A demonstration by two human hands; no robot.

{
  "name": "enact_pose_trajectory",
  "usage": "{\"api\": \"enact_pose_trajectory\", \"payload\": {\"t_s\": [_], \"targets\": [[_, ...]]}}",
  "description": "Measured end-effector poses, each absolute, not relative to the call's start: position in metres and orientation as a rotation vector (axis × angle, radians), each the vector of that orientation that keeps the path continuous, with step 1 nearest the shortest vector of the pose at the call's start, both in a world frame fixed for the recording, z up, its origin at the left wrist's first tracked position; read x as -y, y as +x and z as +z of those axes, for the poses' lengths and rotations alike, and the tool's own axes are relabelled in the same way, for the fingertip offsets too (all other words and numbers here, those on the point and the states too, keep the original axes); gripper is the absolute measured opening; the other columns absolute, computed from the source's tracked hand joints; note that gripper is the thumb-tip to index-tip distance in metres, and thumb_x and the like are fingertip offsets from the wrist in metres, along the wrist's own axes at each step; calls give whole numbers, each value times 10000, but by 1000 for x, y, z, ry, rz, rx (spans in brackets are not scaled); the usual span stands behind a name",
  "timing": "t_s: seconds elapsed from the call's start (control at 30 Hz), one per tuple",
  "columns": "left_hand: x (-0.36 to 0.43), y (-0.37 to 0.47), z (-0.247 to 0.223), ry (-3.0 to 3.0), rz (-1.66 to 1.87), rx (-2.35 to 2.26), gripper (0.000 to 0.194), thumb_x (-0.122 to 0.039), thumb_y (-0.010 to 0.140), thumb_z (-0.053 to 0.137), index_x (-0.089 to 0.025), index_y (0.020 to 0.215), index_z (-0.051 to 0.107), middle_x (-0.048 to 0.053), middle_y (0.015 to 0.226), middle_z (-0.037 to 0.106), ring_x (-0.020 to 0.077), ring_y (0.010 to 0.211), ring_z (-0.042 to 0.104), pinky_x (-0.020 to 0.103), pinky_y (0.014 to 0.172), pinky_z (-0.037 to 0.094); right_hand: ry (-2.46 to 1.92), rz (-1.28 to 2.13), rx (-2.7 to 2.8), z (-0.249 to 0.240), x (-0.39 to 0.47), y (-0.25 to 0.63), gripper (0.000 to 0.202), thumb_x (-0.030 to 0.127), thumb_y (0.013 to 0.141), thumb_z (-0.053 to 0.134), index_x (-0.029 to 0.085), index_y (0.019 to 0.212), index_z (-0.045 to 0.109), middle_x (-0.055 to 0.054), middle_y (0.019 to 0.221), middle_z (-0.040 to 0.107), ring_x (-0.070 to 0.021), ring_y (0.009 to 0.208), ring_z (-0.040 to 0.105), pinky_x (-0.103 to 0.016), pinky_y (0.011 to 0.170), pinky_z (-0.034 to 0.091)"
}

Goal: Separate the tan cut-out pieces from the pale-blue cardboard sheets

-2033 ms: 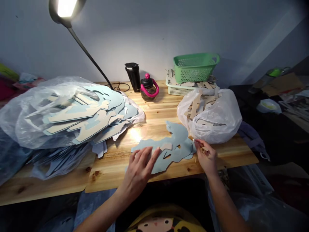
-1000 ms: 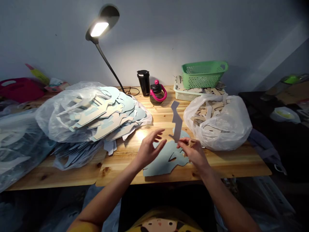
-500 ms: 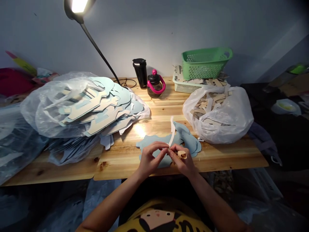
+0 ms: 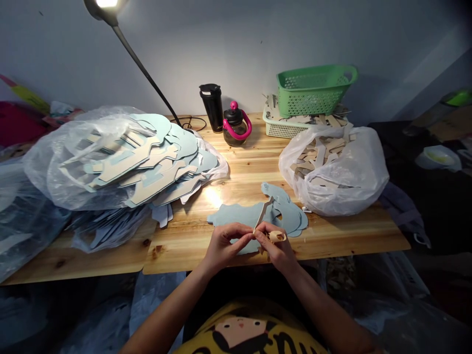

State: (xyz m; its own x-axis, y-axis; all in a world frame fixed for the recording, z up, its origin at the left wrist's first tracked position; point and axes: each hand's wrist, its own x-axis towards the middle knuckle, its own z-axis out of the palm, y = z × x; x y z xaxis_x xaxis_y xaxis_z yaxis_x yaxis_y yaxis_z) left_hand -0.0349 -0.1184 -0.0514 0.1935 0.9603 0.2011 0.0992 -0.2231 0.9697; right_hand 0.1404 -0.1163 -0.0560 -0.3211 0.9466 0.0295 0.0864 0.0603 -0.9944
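My left hand (image 4: 229, 244) and my right hand (image 4: 277, 250) meet at the fingertips near the table's front edge. Both pinch the lower end of a narrow cream strip (image 4: 263, 214), which slants up and to the right. Curled pale pieces (image 4: 276, 236) are also tucked in my right hand's fingers. Under and behind the hands lie flat light-blue cut-out sheets (image 4: 239, 215), partly covered by them. More rounded blue pieces (image 4: 291, 216) overlap at the right.
A plastic bag (image 4: 51, 167) of blue and cream cut-outs fills the left; another bag (image 4: 354, 189) holds cream scraps at right. Behind stand a black tumbler (image 4: 212, 109), a pink-handled jug (image 4: 235, 129), a lamp (image 4: 142, 71) and a green basket (image 4: 313, 98) on a pale one.
The strip between my hands has turned and now shows a narrower, angular outline. My hands have moved slightly left and down. The camera view has shifted a little.
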Motion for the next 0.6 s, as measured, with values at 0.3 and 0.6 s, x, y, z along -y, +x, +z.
{"api": "enact_pose_trajectory", "payload": {"t_s": [0.3,0.6], "targets": [[124,-31,-59,1192,1225,-1102,278,-381,916,576,-112,859,622,87,841,702,151,743,683,264,706,583,-1108,1373,1458,-72,117,142,343,412,925,515,133,727,521,17,601,432,-60,540,386,-184,523,328],[123,-32,-60,1224,1056,-1165,297,-394,830,681,-98,815,668,61,727,671,112,667,632,187,638,508,-1077,1487,1382,-78,118,145,345,406,862,573,126,680,486,16,576,419,-49,534,355,-180,512,293]]}}
